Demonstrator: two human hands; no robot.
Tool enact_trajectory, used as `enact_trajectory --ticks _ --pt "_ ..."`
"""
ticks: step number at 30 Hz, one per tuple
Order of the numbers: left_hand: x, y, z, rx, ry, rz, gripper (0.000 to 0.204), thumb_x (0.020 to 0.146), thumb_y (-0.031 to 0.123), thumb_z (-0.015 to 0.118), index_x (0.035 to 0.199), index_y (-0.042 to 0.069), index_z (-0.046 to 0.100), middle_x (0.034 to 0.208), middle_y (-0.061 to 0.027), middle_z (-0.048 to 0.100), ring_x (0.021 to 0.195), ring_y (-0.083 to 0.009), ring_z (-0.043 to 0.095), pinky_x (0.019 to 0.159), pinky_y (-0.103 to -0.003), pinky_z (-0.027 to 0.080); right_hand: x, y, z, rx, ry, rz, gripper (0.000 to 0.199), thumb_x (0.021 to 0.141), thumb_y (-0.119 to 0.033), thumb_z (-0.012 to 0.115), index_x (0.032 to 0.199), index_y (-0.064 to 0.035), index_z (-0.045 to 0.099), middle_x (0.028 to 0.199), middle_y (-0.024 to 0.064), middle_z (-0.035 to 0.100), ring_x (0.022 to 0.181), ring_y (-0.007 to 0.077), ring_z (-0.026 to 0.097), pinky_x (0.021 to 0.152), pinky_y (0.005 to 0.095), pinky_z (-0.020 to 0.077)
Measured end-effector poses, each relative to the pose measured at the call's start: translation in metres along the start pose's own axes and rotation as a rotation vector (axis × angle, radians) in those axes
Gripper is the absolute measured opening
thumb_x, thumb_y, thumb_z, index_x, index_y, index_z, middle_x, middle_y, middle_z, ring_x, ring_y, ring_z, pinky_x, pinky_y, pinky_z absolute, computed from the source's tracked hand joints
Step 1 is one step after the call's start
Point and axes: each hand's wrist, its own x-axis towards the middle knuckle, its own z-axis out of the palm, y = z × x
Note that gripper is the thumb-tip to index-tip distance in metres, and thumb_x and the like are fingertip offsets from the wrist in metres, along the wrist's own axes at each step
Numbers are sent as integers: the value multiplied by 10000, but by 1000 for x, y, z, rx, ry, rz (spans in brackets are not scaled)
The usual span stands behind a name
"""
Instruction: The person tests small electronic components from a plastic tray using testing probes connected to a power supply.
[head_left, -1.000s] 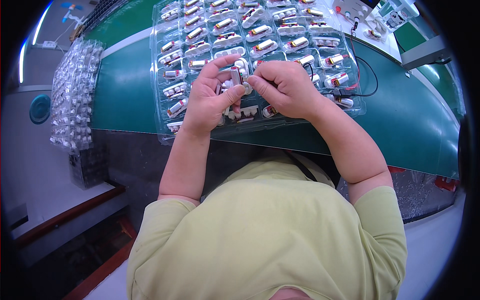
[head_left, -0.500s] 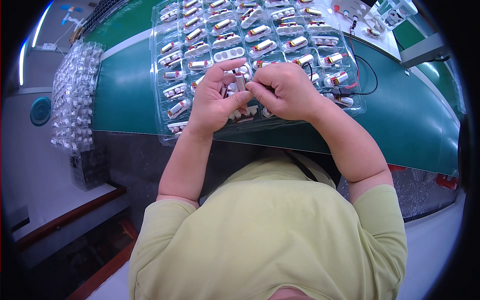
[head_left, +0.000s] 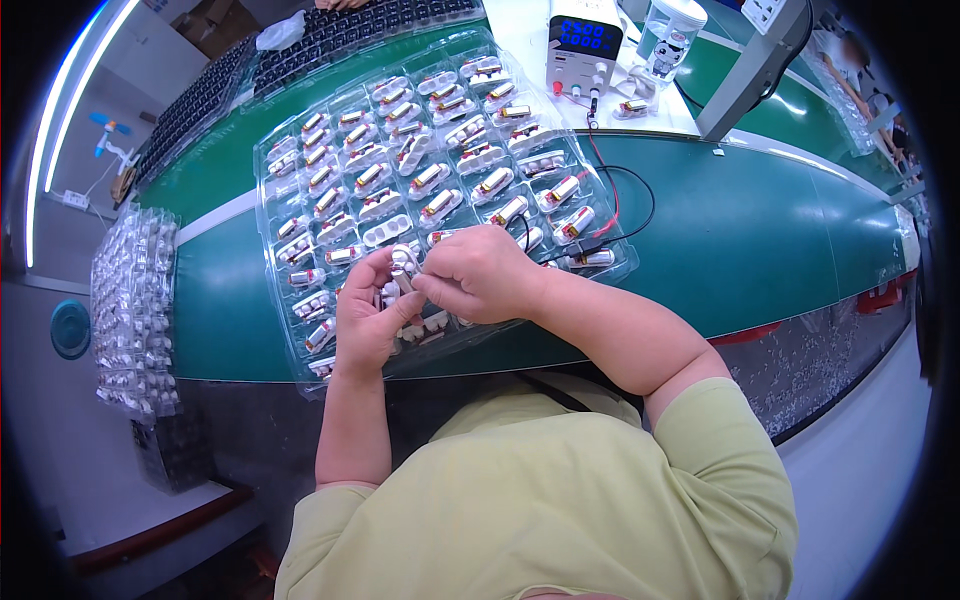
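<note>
My left hand [head_left: 366, 318] holds a small white part with a silver battery cell [head_left: 403, 272] between thumb and fingers, over the near side of a clear plastic tray [head_left: 262, 195]. Pressed against that part are the fingertips of my right hand [head_left: 482, 275], closed in a pinch; anything small between them is hidden. The tray's pockets hold many white rounded parts, most topped with a silver cell that has a yellow-red end. One white holder [head_left: 387, 231] just beyond my left hand shows round hollows and no cell.
A bench power supply [head_left: 583, 50] and a clear jar [head_left: 672, 38] stand at the back right. A black cable [head_left: 650, 205] and red lead cross the tray's right side. Stacked filled trays [head_left: 135, 310] rise at left. A grey post [head_left: 750, 85] stands right; other people work beyond.
The view has tilted up, so the tray and hands sit lower and further left. My fingers stay on the small part, whose white end now shows above the left thumb.
</note>
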Motion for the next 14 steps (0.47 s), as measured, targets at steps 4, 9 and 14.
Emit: enact_trajectory --ticks 4,9,14 --pt "3 0 3 -2 10 4 523 811 -24 705 1279 -24 471 1073 -95 614 827 -110 611 612 -223 518 1 2 -1 8 -66 42 197 813 -179 654 660 -66 602 619 105 581 585 315 597 518 414 451" --pt "8 -1 0 1 -9 -7 531 808 -34 705 1281 -30 463 1079 -100 614 825 -114 612 619 -233 517 0 7 -3 6 -21 -19 189 816 -189 642 679 -68 596 622 109 581 593 315 599 528 418 454" --pt "5 0 -3 6 -50 -15 542 822 -10 711 1301 8 458 1094 -87 611 842 -113 615 637 -246 533 1 3 -2 14 -54 -6 219 815 -203 631 648 -74 574 589 111 565 578 312 600 534 424 459"
